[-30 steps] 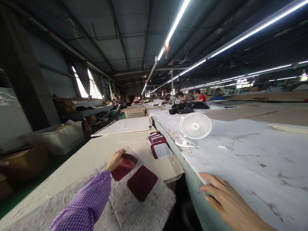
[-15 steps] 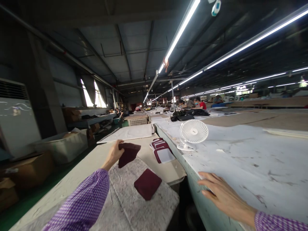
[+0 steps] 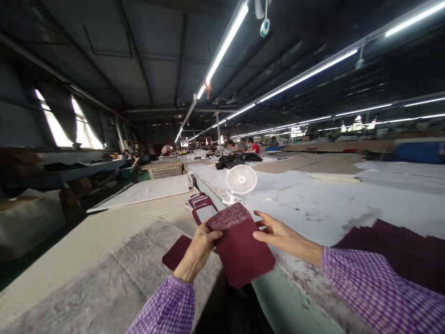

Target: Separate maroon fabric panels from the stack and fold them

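Observation:
Between thumb and fingers, my left hand (image 3: 201, 243) grips a maroon fabric piece (image 3: 243, 253) by its upper left edge. A speckled, paler band runs along the top of this piece. Close to its right edge is my right hand (image 3: 276, 232), thumb and fingers apart; whether the tips touch the cloth I cannot tell. Another maroon fabric piece (image 3: 176, 253) lies on the mottled grey sheet (image 3: 121, 269), partly behind my left wrist. Beyond the held cloth sit several maroon-bordered pieces with pale centres (image 3: 205, 212), overlapping one another.
A white clip fan (image 3: 241, 179) stands on the right table (image 3: 299, 199), near its left edge. Dark maroon fabric (image 3: 396, 250) is spread at the right. A dark gap (image 3: 239, 306) separates the two tables. Black cloth (image 3: 238, 160) and people are farther back.
My left hand has brought the maroon piece right and nearer, over the gap. My right hand has left the right table's edge and come up beside the cloth. The view has turned right.

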A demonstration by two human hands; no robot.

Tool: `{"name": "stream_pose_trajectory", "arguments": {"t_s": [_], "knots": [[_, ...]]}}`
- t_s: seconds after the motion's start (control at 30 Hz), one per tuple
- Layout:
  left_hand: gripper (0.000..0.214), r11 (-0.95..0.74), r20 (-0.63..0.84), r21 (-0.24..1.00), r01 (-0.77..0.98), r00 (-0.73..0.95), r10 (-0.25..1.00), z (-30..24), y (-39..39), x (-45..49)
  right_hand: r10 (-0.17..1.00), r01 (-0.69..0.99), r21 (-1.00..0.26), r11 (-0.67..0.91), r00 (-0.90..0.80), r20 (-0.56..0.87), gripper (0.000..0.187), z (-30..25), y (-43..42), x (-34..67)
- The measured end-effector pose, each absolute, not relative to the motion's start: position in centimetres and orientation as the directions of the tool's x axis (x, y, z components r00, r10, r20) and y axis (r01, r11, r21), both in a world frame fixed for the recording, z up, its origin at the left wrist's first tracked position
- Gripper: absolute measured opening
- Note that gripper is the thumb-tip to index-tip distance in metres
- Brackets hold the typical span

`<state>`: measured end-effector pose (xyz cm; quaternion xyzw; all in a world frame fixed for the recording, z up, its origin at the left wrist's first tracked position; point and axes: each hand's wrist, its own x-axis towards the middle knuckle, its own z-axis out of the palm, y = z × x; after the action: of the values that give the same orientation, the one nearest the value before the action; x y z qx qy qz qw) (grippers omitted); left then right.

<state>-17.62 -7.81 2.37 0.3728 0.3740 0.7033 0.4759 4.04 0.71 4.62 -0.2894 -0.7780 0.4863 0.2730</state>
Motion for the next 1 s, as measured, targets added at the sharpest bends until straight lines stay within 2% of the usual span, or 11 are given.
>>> {"name": "stream_pose_trajectory", "arguments": {"t_s": [0.07, 0.2, 0.3, 0.37, 0.47, 0.53, 0.6, 0.67, 0.77, 0.87, 1.0], "knots": [[0.042, -0.183, 0.101, 0.855, -0.484, -0.191, 0.976, 1.3, -7.3, -14.8, 0.744, 0.234, -0.907, 0.349, -0.658, 0.117, 0.074, 4.4, 0.7, 6.1], [0.035, -0.030, 0.019, 0.823, -0.567, -0.026, 0.999, 0.4, -6.9, -11.5, 0.833, 0.472, -0.809, 0.351, -0.552, 0.039, 0.059, 4.4, 1.5, 11.4], [0.033, -0.002, -0.020, 0.844, -0.537, -0.036, 0.999, 0.1, -7.0, -10.5, 0.883, 0.608, -0.729, 0.315, -0.469, -0.009, 0.053, 4.1, 2.2, 14.9], [0.033, -0.047, 0.013, 0.896, -0.442, -0.079, 0.997, -0.1, -7.1, -10.0, 0.900, 0.668, -0.675, 0.314, -0.435, -0.011, 0.053, 3.9, 2.4, 16.4], [0.031, -0.180, 0.154, 0.965, -0.192, -0.146, 0.977, -0.9, -7.3, -9.4, 0.899, 0.725, -0.564, 0.394, -0.433, 0.071, 0.052, 4.4, 1.7, 17.3], [0.026, -0.234, 0.228, 0.972, -0.018, -0.152, 0.962, -1.6, -7.5, -9.1, 0.859, 0.715, -0.509, 0.480, -0.500, 0.109, 0.039, 5.3, 0.2, 17.1], [0.018, -0.264, 0.284, 0.952, 0.156, -0.128, 0.950, -2.2, -7.7, -8.7, 0.781, 0.671, -0.465, 0.578, -0.620, 0.076, 0.023, 6.1, -1.9, 16.6], [0.013, -0.336, 0.383, 0.868, 0.367, -0.062, 0.922, -2.5, -7.9, -8.2, 0.682, 0.626, -0.382, 0.680, -0.731, 0.015, 0.028, 6.5, -4.2, 16.0], [0.019, -0.514, 0.580, 0.580, 0.632, 0.123, 0.806, -2.6, -7.7, -7.1, 0.646, 0.632, -0.183, 0.753, -0.763, 0.023, 0.041, 5.9, -6.9, 15.1], [0.023, -0.583, 0.645, 0.355, 0.731, 0.259, 0.718, -2.6, -6.9, -6.2, 0.664, 0.664, -0.034, 0.747, -0.741, 0.100, 0.019, 4.8, -7.9, 14.5], [0.017, -0.569, 0.687, 0.336, 0.750, 0.219, 0.693, -2.8, -6.7, -5.7, 0.556, 0.570, 0.096, 0.816, -0.820, 0.136, 0.021, 3.7, -7.6, 14.4]]}}
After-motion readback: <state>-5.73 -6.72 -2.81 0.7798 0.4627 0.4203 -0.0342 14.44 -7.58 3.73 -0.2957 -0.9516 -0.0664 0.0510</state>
